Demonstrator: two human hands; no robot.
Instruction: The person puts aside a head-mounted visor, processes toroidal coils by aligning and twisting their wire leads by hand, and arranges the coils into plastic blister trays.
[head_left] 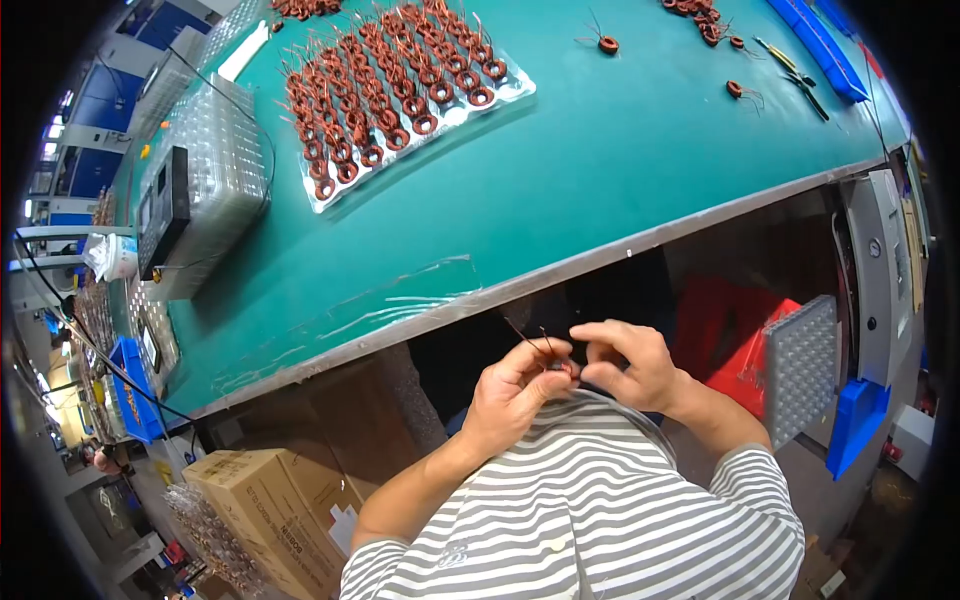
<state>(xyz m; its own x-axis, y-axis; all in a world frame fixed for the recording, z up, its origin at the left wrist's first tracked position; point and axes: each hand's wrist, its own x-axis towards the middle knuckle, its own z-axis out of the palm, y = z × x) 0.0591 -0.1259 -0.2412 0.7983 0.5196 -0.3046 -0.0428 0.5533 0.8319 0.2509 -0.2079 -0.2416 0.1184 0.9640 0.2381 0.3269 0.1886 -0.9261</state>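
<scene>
Close to my striped shirt, below the table edge, my left hand (508,398) pinches a small copper-wire coil (564,368) between thumb and fingers. Thin dark wire leads stick up from it, and the fingers cover most of its body. Just to the right, my right hand (636,364) is bent towards the coil, its thumb and forefinger apart. Nothing shows between them, though a fine wire would be hard to see. On the green table, a clear plastic tray (330,200) carries rows of similar ring-shaped coils with upright leads.
Loose coils (608,45) and green-handled pliers (808,92) lie on the table (560,180). At left stand stacked clear trays (225,150) with a black device (165,210). A cardboard box (265,510) is below left; a grey dimpled tray (802,370) and blue bin (858,425) are at right.
</scene>
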